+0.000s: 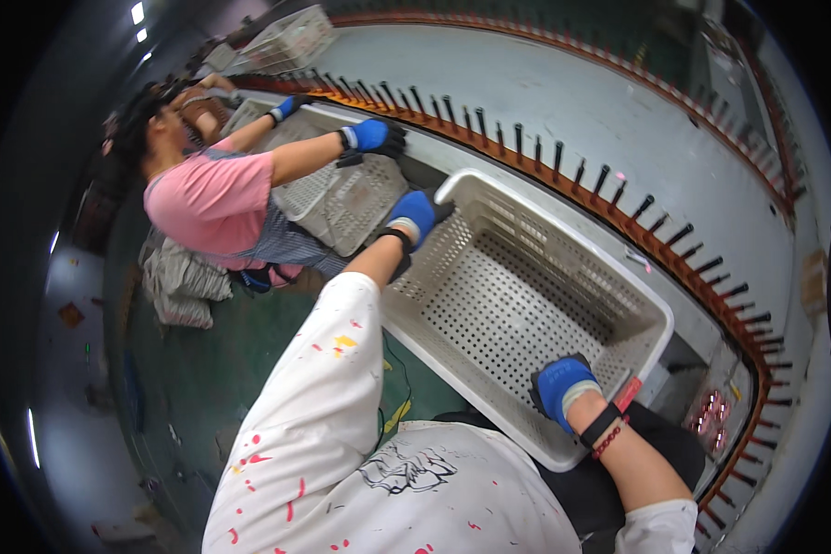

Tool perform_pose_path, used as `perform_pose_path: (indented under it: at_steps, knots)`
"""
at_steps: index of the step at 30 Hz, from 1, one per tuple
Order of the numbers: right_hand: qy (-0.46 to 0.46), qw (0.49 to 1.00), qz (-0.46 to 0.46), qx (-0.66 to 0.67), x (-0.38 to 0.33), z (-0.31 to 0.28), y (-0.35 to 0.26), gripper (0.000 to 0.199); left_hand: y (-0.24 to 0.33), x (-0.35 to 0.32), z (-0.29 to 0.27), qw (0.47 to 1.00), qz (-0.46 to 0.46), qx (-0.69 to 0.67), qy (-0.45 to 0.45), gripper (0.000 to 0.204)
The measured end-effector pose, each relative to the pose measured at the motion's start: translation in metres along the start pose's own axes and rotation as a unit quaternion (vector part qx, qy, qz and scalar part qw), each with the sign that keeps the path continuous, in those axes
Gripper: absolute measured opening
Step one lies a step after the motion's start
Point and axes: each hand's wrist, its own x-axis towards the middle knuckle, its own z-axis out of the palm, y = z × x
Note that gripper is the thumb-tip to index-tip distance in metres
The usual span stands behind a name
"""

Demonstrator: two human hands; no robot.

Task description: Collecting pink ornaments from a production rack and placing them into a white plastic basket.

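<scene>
White sleeves nearest – the crate [526, 286] is gripped by both gloved hands, right [563, 386] at its near rim, left [414, 214] at the far corner, empty, on the conveyor [582, 120] edge – nothing loaded yet.

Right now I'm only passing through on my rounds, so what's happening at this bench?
A person in a paint-spattered white shirt grips an empty white perforated plastic crate at both ends: the blue-gloved left hand at its far rim, the blue-gloved right hand at its near rim. The crate sits by a curved rail of black pegs. To the left, a co-worker in a pink shirt, also in blue gloves, holds a second white crate.
</scene>
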Motion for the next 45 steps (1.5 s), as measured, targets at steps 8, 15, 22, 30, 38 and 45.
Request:
perform_pose_path:
  at_steps: [8,15,22,30,38,45]
  knots:
    - [0.034,0.997,-0.063,0.001,0.003,-0.005,-0.015,0.025,-0.048,-0.008,-0.004,0.992,-0.083,0.08,0.046,0.044]
    - [-0.007,0.992,-0.058,0.111,-0.023,0.008,-0.015,0.039,-0.005,-0.022,0.015,0.997,-0.049,0.044,0.031,0.038]
    - [0.074,0.957,-0.074,0.272,-0.014,0.0,-0.027,0.074,-0.02,-0.018,0.026,0.998,-0.056,0.034,0.027,0.039]
    - [0.127,0.92,-0.09,0.359,-0.012,-0.004,-0.027,0.081,-0.007,-0.012,0.021,0.998,-0.061,0.014,0.013,0.04]
    - [-0.062,0.952,0.031,0.297,-0.018,-0.032,-0.037,0.073,-0.004,-0.019,0.019,0.997,-0.067,0.027,0.006,0.039]
    - [-0.061,0.989,-0.046,0.124,-0.01,0.02,-0.009,0.036,-0.011,-0.015,0.022,0.998,-0.064,0.018,0.02,0.04]
